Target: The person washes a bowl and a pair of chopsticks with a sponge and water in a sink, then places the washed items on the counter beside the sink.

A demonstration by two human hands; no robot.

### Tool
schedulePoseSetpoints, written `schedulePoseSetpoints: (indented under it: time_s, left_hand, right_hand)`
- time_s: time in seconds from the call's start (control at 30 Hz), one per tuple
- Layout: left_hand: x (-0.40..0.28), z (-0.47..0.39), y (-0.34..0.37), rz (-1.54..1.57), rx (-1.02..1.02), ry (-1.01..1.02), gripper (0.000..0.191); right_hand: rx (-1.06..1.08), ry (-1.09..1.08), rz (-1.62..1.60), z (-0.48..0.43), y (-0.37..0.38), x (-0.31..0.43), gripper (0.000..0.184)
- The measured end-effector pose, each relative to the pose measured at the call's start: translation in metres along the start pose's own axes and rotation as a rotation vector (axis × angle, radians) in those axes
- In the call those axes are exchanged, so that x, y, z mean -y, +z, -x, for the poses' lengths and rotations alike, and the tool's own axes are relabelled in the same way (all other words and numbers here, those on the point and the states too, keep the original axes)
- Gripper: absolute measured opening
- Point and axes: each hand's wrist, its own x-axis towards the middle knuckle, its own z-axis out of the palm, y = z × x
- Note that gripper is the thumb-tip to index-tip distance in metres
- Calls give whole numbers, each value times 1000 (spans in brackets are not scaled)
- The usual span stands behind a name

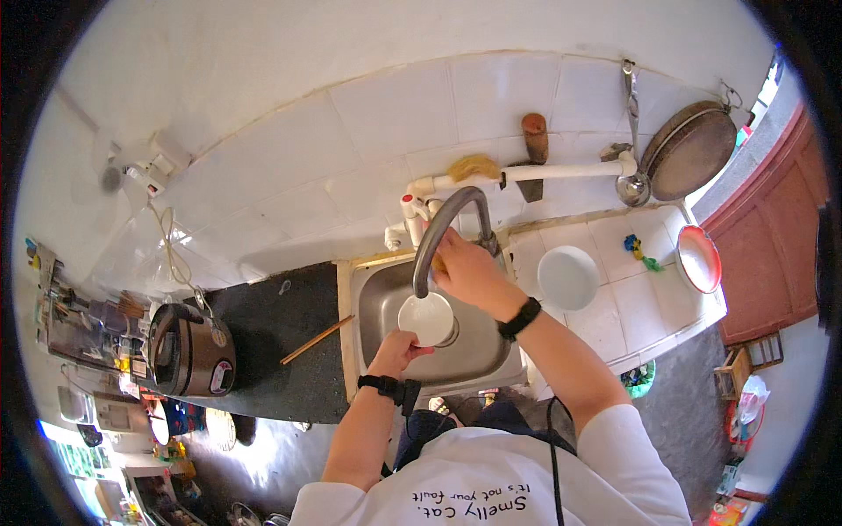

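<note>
My left hand (395, 354) grips the rim of a small white bowl (426, 318) and holds it over the stainless steel sink (483, 358), below the spout of the curved faucet (442, 227). Behind the spout, my right hand (460, 266) is raised near the tap valve (414, 209); something yellowish shows at its fingers, partly hidden by the spout. Whether that hand grips the thing or the tap cannot be told. A larger white bowl (568, 277) rests on the tiled counter right of the sink. A pair of chopsticks (317, 340) lies on the black counter to the left.
A rice cooker (191, 350) stands at the left. On the right tiles are a red-rimmed enamel basin (698, 259) and a blue, yellow and green crumpled item (641, 252). A white pipe (559, 172) runs along the wall, with a ladle (633, 187) and a round pan (692, 151) hanging beside it.
</note>
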Motion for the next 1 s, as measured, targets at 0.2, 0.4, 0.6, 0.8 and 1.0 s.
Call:
schedulePoseSetpoints:
  time_s: [0.2, 0.4, 0.6, 0.8, 1.0]
  left_hand:
    - [4, 6, -17, 141, -117, -32, 20]
    - [-2, 1, -26, 80, -136, -65, 17]
    - [6, -10, -36, -22, -199, -34, 22]
    - [-13, -2, 3, -353, -264, 63, 39]
    - [15, -22, -16, -1266, -778, 731, 49]
  right_hand:
    - [5, 54, 52, -13, 9, 11, 76]
    - [-201, -49, 33, -28, 10, -9, 74]
    - [-43, -195, 109, -24, 8, -23, 66]
    - [4, 416, 4, 13, 56, -92, 52]
    - [72, 447, -20, 10, 83, -106, 53]
